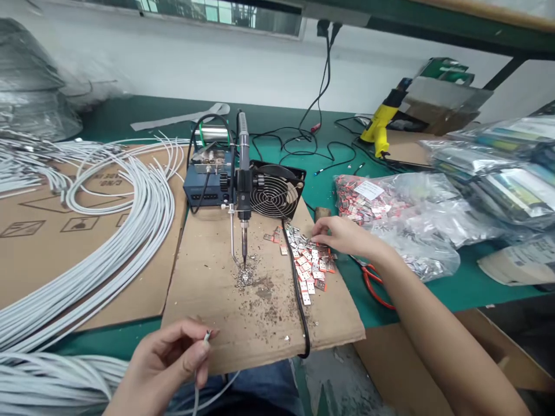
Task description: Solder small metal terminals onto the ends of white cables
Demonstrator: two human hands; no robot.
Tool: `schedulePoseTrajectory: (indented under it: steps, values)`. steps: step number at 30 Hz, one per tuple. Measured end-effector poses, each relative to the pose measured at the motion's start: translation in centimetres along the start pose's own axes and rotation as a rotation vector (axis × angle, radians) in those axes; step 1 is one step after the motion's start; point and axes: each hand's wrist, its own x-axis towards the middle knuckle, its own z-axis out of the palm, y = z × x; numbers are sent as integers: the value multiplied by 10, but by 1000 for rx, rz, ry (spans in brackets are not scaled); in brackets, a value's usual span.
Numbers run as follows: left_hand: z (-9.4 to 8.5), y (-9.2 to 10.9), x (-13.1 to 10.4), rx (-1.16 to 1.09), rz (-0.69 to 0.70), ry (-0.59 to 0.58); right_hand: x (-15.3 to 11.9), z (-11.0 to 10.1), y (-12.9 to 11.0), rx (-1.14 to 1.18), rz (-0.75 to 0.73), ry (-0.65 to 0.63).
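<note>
My left hand (173, 355) pinches the end of a grey-white cable (206, 337) between thumb and fingers, above the front edge of the cardboard sheet (203, 289). The cable's tail hangs below the hand. My right hand (340, 234) reaches over a heap of small red-and-white connector pieces (309, 268), its fingertips bent down at the heap's back edge. Whether those fingertips grip a piece is hidden. Between the hands, a soldering iron (244, 231) is held tip-down in a stand, over a patch of solder bits (246, 276).
A blue soldering station (207, 188) and a black fan (277, 193) stand behind the sheet. Bundled white cables (143, 231) lie left. Red-handled scissors (375, 289), bags of parts (368, 199) and a yellow heat gun (381, 124) are right. A black cord (297, 283) crosses the cardboard.
</note>
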Motion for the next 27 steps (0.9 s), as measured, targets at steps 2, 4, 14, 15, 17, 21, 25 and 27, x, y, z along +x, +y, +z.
schedulePoseTrajectory:
  steps: [2, 4, 14, 15, 17, 21, 25, 27]
  values:
    - [1, 2, 0, 4, -12, -9, 4, 2, 4, 36, -13, -47]
    - [1, 3, 1, 12, -16, -21, 5, 4, 7, 93, -29, -71]
    - [1, 7, 13, -2, -139, -159, -22, 3, -15, 505, -83, -38]
    - [1, 9, 18, 17, -127, -201, -27, 4, -21, 544, -99, -57]
    - [1, 13, 31, 119, -71, -268, -34, 9, -33, 643, -121, -129]
    - [1, 24, 64, 343, 32, -370, -37, 27, -55, 649, -129, -320]
    - [4, 32, 87, 369, 10, -475, -30, 47, -77, 621, -86, -277]
    - [6, 34, 92, 334, -22, -509, -25, 54, -87, 790, -30, -303]
